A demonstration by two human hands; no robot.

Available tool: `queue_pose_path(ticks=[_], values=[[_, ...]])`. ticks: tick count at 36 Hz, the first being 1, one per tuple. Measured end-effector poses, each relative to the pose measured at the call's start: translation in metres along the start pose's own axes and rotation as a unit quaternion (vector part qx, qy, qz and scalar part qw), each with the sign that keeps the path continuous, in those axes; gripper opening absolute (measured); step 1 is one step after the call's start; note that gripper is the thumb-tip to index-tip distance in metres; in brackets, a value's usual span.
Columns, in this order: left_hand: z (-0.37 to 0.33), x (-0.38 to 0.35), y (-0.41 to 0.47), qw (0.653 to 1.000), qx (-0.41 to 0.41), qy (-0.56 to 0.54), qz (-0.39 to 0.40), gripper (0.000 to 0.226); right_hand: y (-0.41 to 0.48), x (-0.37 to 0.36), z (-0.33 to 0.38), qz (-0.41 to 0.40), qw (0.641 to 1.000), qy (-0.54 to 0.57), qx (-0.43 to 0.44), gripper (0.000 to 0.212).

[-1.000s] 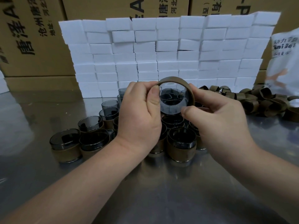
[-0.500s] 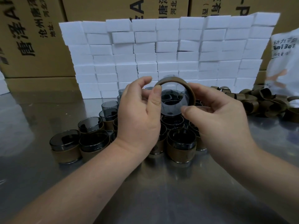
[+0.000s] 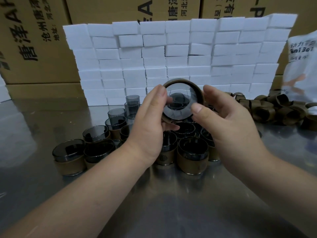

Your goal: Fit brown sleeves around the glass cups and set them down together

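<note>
Glass cup (image 3: 180,100), smoky grey and tipped on its side with its mouth toward the camera, is held up in front of the lower middle of the white block wall (image 3: 171,57), clear of the bench (image 3: 171,203). A brown sleeve (image 3: 181,81) runs around its rim, and one loose end of the sleeve sticks out at the lower left.

The left grip (image 3: 147,127) is curled round the cup from the left: the thumb lies along the rim and the fingers wrap behind and under, one showing through the glass. The right grip (image 3: 228,122) closes on it from the right, with the thumb pressed on the lower right of the rim and the fingers curved round the sleeve's far side.

Sleeved cups (image 3: 192,155) stand packed together on the bench in front of the wall, below the two hands. A few bare cups (image 3: 132,102) stand closer to the wall's foot, left of its middle. A pile of loose sleeves (image 3: 267,109) lies at the wall's right foot. Cardboard boxes (image 3: 42,40) with printed characters rise behind the wall, and a white bag (image 3: 301,66) stands just past its right end.
</note>
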State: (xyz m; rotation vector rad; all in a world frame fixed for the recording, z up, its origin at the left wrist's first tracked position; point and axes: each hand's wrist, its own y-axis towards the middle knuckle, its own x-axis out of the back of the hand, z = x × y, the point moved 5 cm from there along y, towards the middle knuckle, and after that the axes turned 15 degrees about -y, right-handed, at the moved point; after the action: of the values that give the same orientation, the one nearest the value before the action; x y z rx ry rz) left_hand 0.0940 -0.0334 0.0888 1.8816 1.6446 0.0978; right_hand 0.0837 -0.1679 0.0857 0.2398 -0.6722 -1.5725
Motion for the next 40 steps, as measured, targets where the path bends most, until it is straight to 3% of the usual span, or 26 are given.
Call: queue_pose_path(ticks=[3, 7, 16, 23, 27, 31, 37, 40], values=[[0.0008, 0.0013, 0.0004, 0.999, 0.011, -0.038, -0.013, 0.042, 0.0043, 0.0001, -0.0034, 0.009, 0.999, 0.033, -0.025, 0.096], [0.0, -0.0005, -0.0005, 0.998, 0.011, -0.058, -0.013, 0.034, 0.0093, 0.0003, -0.0016, 0.042, 0.997, 0.041, -0.04, 0.1], [0.0001, -0.0007, 0.0005, 0.996, 0.024, -0.082, -0.009, 0.034, 0.011, -0.0014, -0.003, 0.058, 0.997, 0.032, -0.039, 0.092], [0.0013, -0.0006, 0.0022, 0.997, 0.034, -0.068, -0.007, 0.087, 0.0095, -0.0005, -0.0039, 0.055, 0.995, 0.065, -0.054, 0.067], [0.0008, -0.001, 0.0025, 0.997, 0.029, -0.073, 0.002, 0.076, 0.01, -0.0012, -0.004, 0.06, 0.993, 0.085, -0.063, 0.07], [0.0009, 0.0007, 0.0022, 0.998, 0.026, -0.055, 0.004, 0.08, 0.009, -0.0028, -0.0032, 0.064, 0.993, 0.083, -0.058, 0.074], [0.001, 0.0009, 0.0025, 0.999, 0.015, -0.045, 0.017, 0.06, 0.0083, -0.0027, -0.0034, 0.054, 0.992, 0.097, -0.06, 0.07], [0.0021, 0.0013, 0.0024, 0.999, 0.018, -0.045, 0.015, 0.065, 0.0074, -0.0024, -0.0034, 0.045, 0.992, 0.104, -0.061, 0.069]])
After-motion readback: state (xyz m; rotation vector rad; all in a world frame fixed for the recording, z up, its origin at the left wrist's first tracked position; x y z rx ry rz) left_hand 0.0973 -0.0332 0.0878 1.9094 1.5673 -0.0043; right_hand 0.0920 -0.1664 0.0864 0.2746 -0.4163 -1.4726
